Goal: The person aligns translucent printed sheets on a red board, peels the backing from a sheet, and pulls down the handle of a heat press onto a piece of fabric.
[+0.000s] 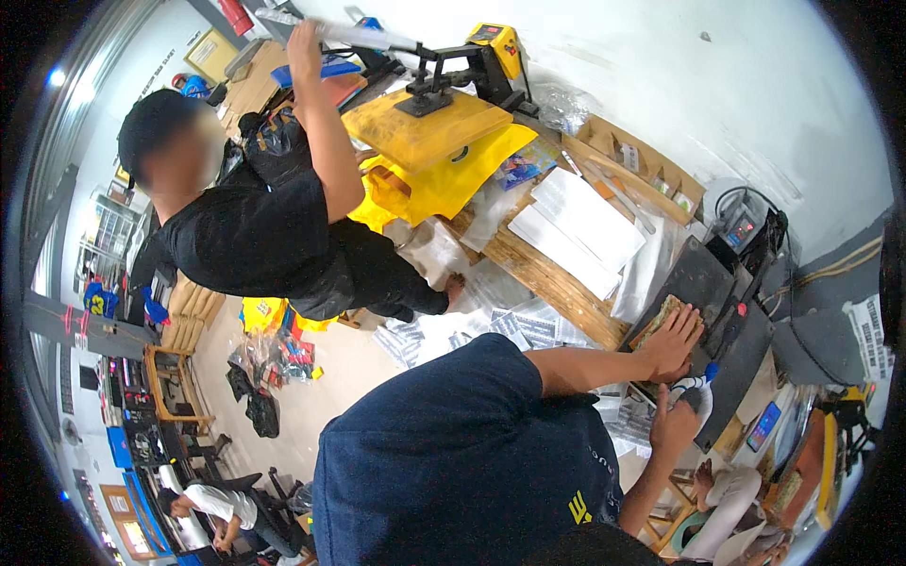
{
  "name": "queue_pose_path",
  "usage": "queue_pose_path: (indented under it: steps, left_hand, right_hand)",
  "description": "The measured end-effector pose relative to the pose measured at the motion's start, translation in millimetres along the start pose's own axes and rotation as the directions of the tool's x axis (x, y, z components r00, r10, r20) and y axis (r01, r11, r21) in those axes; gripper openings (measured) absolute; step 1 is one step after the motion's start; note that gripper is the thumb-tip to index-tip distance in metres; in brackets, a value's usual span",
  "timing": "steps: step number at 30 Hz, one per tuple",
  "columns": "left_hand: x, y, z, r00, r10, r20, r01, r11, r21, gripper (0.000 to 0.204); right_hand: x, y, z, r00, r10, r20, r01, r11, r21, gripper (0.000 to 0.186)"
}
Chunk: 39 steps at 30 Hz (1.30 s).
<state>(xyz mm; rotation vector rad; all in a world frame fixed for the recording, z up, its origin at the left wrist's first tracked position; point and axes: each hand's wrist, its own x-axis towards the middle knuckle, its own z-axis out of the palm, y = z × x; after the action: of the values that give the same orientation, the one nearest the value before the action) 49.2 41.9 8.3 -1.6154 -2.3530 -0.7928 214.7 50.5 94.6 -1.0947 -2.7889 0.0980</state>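
Note:
My left hand (pixel 672 341) lies flat with fingers stretched out, pressing on a brown mottled pad (pixel 649 330). The pad rests on a dark flat plate (pixel 687 278) at the bench's right end. Just nearer to me, my right hand (pixel 672 423) is closed around a white bottle-like object with a blue tip (pixel 700 396). Its exact kind is partly hidden by my fingers. A black lever or bar (pixel 729 325) stands beside the plate, close to my left fingertips.
A co-worker (pixel 255 226) in black grips the raised handle of a yellow heat press (pixel 425 127), with yellow fabric (pixel 453 179) under it. White sheets (pixel 580 236) lie on the wooden bench (pixel 543 283). A phone (pixel 763 426) and a seated person (pixel 731 509) are at the right.

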Motion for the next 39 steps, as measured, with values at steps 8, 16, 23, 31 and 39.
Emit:
queue_pose_path:
  steps: [8,16,23,31,39]
  left_hand:
    - [2,5,-36,0.983,-0.127,-0.132,0.061,0.908,-0.415,0.052]
    - [44,96,-195,0.976,-0.004,0.218,0.212,-0.204,-0.956,0.018]
    - [17,252,-321,0.405,0.878,-0.256,0.746,-0.479,-0.462,0.042]
    - [-43,290,-300,-0.066,0.887,-0.457,0.978,-0.032,-0.204,0.019]
    - [-44,303,-320,-0.176,0.83,-0.529,0.882,-0.106,-0.459,0.021]
  right_hand:
    - [-1,14,13,0.991,0.091,0.096,-0.083,0.993,-0.08,0.061]
    - [-20,20,27,0.912,0.235,0.336,-0.249,0.969,-0.001,0.088]
    - [-27,19,-25,0.951,0.129,0.283,-0.167,0.979,0.116,0.058]
    - [-24,23,18,0.959,0.224,0.177,-0.267,0.922,0.281,0.038]
    - [-9,7,35,0.968,0.247,-0.039,-0.239,0.959,0.15,0.04]
